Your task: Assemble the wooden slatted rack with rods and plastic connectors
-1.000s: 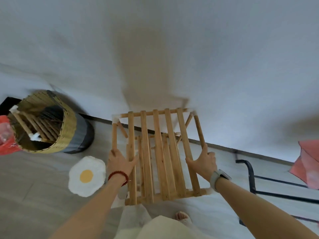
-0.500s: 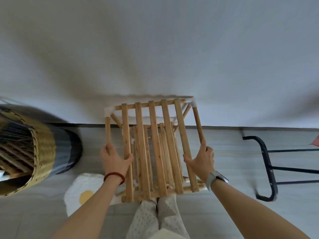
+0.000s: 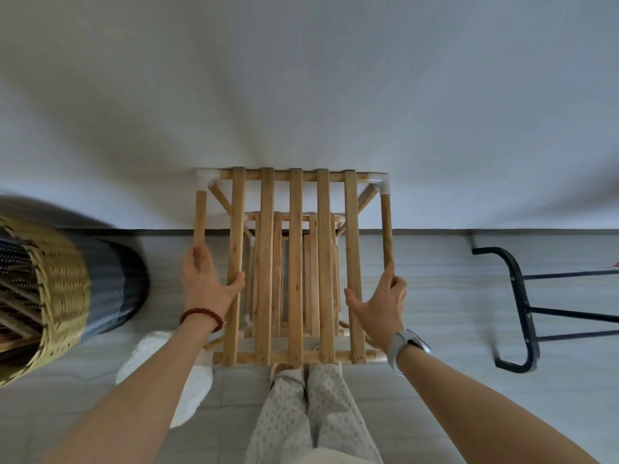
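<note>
Gripping the rack (image 3: 294, 262) by its 2 side rods: left hand (image 3: 204, 283) and right hand (image 3: 380, 304) clamped wide apart, I judge to steady it upright against the wall (image 3: 301, 78).

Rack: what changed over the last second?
The wooden rack went from skewed, far end swung right, to square with the wall, its far top edge now against the wall in the picture. The view swung too: woven basket slid to the left edge, black metal frame shows more fully. Unchanged: left hand and right hand keep gripping the side rods, thumbs on the outer slats.
</note>
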{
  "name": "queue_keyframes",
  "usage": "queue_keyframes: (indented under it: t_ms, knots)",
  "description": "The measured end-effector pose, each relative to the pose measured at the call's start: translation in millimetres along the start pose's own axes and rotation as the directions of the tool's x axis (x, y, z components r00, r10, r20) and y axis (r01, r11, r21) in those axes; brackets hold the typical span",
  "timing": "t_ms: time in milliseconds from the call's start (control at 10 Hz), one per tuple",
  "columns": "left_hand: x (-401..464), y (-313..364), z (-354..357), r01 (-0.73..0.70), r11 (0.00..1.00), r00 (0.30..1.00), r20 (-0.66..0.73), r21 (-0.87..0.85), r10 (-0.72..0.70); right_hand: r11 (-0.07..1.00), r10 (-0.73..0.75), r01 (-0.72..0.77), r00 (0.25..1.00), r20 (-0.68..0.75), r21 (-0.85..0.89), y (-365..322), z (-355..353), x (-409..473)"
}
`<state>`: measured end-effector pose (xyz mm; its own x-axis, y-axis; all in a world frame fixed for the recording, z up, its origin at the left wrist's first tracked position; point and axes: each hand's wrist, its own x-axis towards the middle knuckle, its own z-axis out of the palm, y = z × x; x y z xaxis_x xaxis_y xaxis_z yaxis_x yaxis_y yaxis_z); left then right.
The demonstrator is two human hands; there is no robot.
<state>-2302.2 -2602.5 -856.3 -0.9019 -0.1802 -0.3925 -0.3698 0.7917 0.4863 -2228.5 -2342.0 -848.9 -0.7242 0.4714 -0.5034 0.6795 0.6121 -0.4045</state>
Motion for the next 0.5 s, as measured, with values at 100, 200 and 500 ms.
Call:
queue_keyframes:
  t_ms: [100, 200, 500]
  knots:
    - [-3, -3, 0, -0.019, 0.999, 1.0, 0.018, 0.043, 0.018, 1.0, -0.019, 0.02, 0.998, 0.056, -0.018, 2, -3, 0]
    - [-5, -6, -2, -0.028, 0.996, 0.996, 0.082, 0.082, 0.022, 0.997, -0.037, 0.045, 0.99, 0.135, -0.058, 0, -9, 4]
    - [-11, 19, -15, 0.045, 0.941, 0.973, 0.197, 0.335, -0.116, 0.959, 0.002, 0.051, 0.982, 0.188, -0.278, -25, -21, 4]
